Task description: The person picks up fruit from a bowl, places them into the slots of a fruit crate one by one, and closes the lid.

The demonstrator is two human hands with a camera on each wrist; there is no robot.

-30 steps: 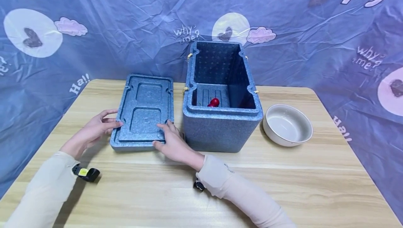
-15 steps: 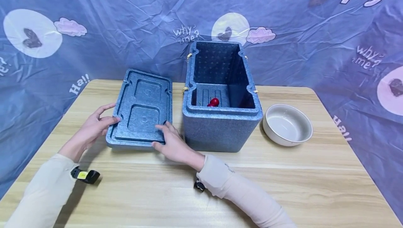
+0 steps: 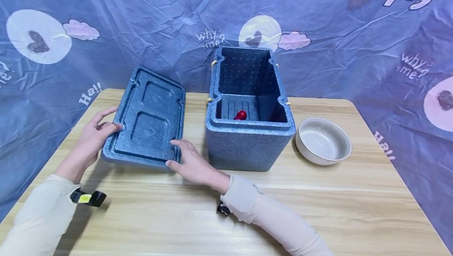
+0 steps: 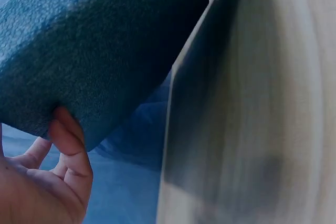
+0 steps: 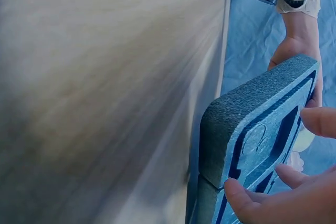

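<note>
A blue foam box lid (image 3: 150, 130) is tilted, its recessed underside facing up and its left side raised off the table. My left hand (image 3: 92, 132) grips its left edge, thumb on top; in the left wrist view a finger (image 4: 68, 137) curls against the outer side of the lid. At the near right corner my right hand (image 3: 194, 163) holds the rim, with thumb and index finger over the top and other fingers at the side. The matching foam box (image 3: 251, 150) stands without its lid to the right. Small shiny red round things (image 3: 240, 115) lie on its floor.
A grey-white round bowl (image 3: 323, 142) stands right of the box on the wooden table (image 3: 219, 224). Yellow twisted cords (image 3: 209, 100) stick out at the box's rim. A blue printed cloth (image 3: 159, 32) hangs behind the table.
The lid has moved left and tilted more, its left and far edges rising. My left hand has gone left with it, my right hand a little. The box and bowl have stayed put.
</note>
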